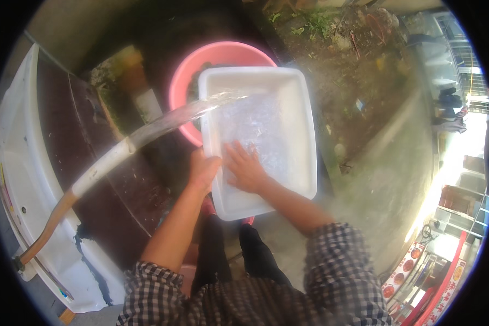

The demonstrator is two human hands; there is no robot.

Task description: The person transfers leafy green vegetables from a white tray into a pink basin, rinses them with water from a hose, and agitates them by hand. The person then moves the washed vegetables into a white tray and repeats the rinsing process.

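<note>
My left hand (203, 173) grips the left wall of a white rectangular plastic tub (305, 134), thumb over the rim. Inside the tub, my right hand (244, 169) lies spread near its left side, over shallow water; whether the palm touches the bottom I cannot tell. A stream of water (187, 112) arcs out of a hose with a white end piece (102, 167) and lands in the tub. Below and beyond the tub stands a round pink plastic basin (224, 53), partly covered by it. Dark green stuff shows at the basin's inner left side.
A white sink (40, 208) with a chipped, dark-patched edge lines the left, beside dark red panelling (93, 134). Bare soil with weeds (350, 53) lies at upper right. Another pink container (188, 273) sits by my legs. Shelving (460, 183) and printed signboards (405, 269) stand far right.
</note>
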